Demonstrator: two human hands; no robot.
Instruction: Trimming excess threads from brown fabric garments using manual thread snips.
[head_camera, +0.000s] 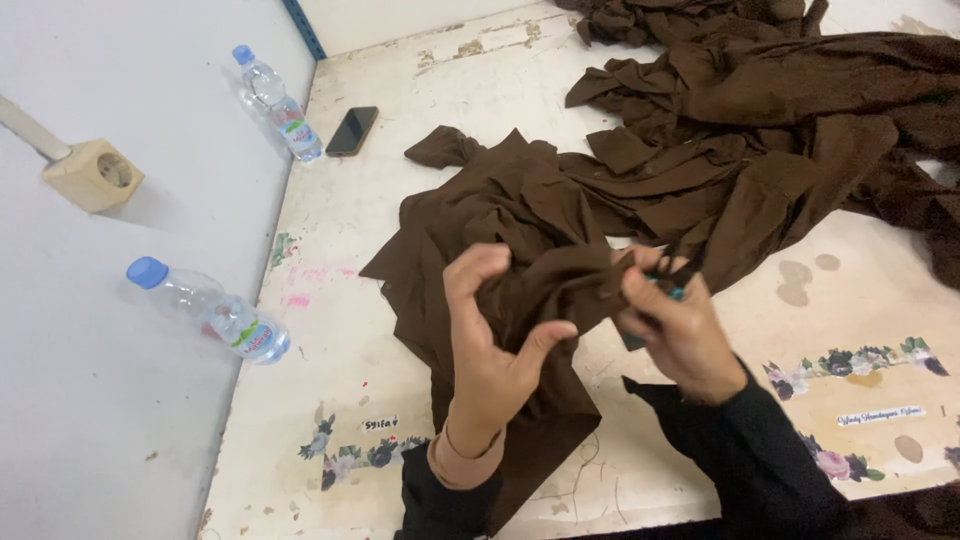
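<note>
Brown cloth (520, 215) gripped by two hands; two water bottles (215, 315) beside

two water bottles (212, 313) (278, 103), one black phone (352, 130), one wall socket (93, 174), two hands (497, 345) (678, 325)

Setting: garment or sewing workshop. Evidence: a large, worn work table (350, 250) with chipped cream paint, stains and floral stickers along its near edge; heaps of identical dark brown cloth pieces (760, 110) piled across the far right part of the table; one further brown cloth piece (500, 210) spread at its middle, handled at the near edge. Left side: plain grey wall with a surface-mounted socket (95, 175). Workers' personal items along the left edge: two water bottles (215, 315), one phone (352, 130).
</note>
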